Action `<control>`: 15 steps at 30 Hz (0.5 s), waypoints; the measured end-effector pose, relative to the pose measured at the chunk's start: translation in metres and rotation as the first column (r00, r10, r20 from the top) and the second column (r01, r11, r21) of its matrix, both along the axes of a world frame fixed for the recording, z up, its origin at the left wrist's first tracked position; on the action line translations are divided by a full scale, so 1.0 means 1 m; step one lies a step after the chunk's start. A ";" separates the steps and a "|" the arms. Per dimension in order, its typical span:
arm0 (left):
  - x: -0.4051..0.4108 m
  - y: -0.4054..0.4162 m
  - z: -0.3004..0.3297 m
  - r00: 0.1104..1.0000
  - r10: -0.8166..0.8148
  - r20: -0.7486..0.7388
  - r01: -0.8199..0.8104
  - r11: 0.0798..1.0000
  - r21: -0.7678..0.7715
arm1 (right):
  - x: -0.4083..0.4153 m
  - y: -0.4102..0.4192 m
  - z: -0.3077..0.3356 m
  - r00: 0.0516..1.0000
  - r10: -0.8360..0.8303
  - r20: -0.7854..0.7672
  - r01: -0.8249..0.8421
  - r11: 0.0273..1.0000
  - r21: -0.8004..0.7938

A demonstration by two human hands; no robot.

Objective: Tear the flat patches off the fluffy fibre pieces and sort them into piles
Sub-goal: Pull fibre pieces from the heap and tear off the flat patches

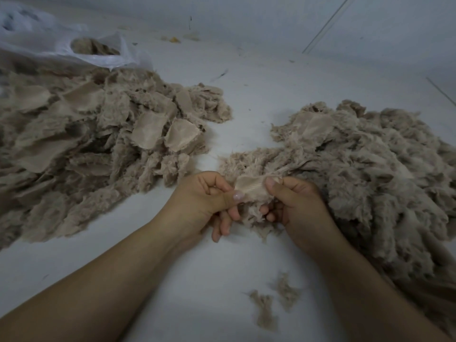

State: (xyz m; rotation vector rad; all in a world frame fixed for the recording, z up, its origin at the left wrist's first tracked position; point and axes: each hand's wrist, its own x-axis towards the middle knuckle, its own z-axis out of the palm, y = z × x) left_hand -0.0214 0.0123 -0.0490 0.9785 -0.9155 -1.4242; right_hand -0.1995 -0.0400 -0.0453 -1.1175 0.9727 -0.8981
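White work surface, pale and matt, carries everything.

Left pile: the largest mass, well to the left of the grip and beyond it. Beige fluffy fibre pieces mixed with many flat patches lying face up on top.

Right pile: almost as large, immediately right of the grip and reaching behind it. Mostly fluff; one flat woven piece shows near its far edge. Its near-left lobe touches the held piece, so I cannot tell where pile ends and piece begins.

Clear plastic bag: far beyond and left of the grip, mouth open, beige material inside.

Left hand: fingers curled; thumb and forefinger pinch the left edge of the flat patch. Lower fingers hang loosely below.

Right hand: fingers curled; thumb pressed on the right edge of the same patch, fingers tucked underneath into the fluff.

Fluffy fibre piece: hangs directly under the patch between the two hands, fibres trailing down toward the surface. Patch sits on top of it, stretched flat between the two pinches.

Loose fibre tufts: two small scraps on the surface, nearer the person than the grip, slightly right.
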 end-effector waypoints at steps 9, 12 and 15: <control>0.022 0.014 0.010 0.882 -0.448 0.146 0.454 0.891 -0.007 | 0.001 0.001 0.003 0.995 -0.056 0.087 0.055 0.998 0.007; 0.022 0.015 0.015 0.745 -0.551 0.377 0.591 0.806 0.012 | 0.001 0.003 0.001 0.999 -0.001 0.054 0.004 0.998 -0.064; 0.014 0.013 0.013 0.785 -0.276 0.554 0.386 0.918 -0.090 | 0.001 0.004 0.001 0.999 0.032 0.008 -0.031 0.994 -0.107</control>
